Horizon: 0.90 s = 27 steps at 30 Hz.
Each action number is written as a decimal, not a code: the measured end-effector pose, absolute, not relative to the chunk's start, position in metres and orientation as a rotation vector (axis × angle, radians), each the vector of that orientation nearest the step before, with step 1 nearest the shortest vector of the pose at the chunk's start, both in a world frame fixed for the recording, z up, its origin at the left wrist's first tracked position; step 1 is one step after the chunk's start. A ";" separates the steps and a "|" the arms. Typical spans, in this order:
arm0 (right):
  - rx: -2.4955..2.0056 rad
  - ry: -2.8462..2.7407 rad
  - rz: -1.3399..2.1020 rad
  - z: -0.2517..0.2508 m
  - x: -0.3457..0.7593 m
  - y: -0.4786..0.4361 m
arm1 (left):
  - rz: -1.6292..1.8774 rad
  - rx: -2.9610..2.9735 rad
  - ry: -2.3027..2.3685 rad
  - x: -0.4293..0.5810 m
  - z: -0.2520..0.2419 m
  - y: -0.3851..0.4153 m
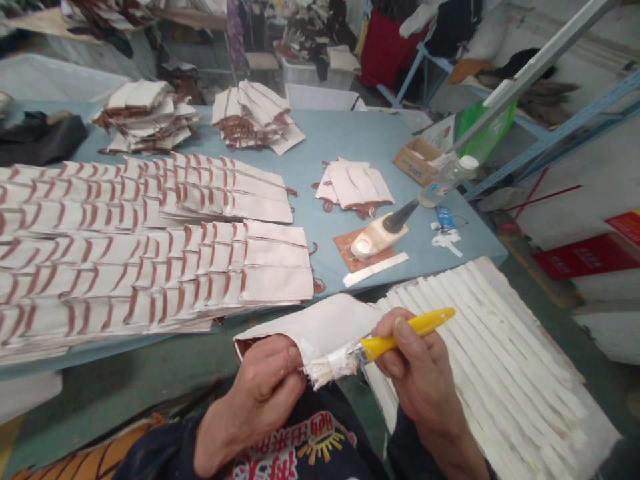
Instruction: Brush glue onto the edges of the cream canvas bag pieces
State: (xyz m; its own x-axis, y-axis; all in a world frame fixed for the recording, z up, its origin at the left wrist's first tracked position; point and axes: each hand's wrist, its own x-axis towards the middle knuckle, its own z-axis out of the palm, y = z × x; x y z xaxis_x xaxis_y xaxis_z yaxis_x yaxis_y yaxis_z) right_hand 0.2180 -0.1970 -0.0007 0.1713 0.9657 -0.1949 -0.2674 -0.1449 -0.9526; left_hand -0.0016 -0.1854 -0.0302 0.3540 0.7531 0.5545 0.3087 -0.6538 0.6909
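Observation:
My right hand (417,363) is closed around a paintbrush (385,341) with a yellow handle and pale, clumped bristles that point left. Close to my left hand (263,377), the bristles lie at the near edge of a white panel (320,320); whether they touch it I cannot tell. My left fingers pinch that panel at its near left edge, where a brown underside shows. The panel spans the gap between both hands. To the right, a board (600,433) carries rows of long white strips (480,333), partly behind my right hand.
Overlapping rows of brown-edged white panels (275,283) cover the blue table's (360,133) left side. Smaller stacks (255,113) stand behind. A stained container (377,237) with a dark spout-like part, a plastic bottle (445,183) and a cardboard box (417,160) stand right; a metal bar (535,73) slants overhead.

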 end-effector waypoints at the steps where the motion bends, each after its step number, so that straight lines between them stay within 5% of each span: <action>1: -1.220 -0.783 1.292 0.000 0.218 -0.196 | 1.245 2.154 0.922 -0.001 -0.031 -0.186; 27: -1.202 -0.695 1.262 -0.009 0.203 -0.199 | 1.264 2.203 0.875 0.002 -0.037 -0.190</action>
State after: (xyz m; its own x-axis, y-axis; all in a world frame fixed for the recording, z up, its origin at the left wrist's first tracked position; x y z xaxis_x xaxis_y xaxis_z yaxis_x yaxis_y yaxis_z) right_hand 0.2026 -0.1988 -0.0086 0.2332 0.9501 -0.2074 -0.3331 -0.1223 -0.9349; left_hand 0.0022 -0.1902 -0.0373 0.3784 0.7138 0.5893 0.3004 -0.6969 0.6512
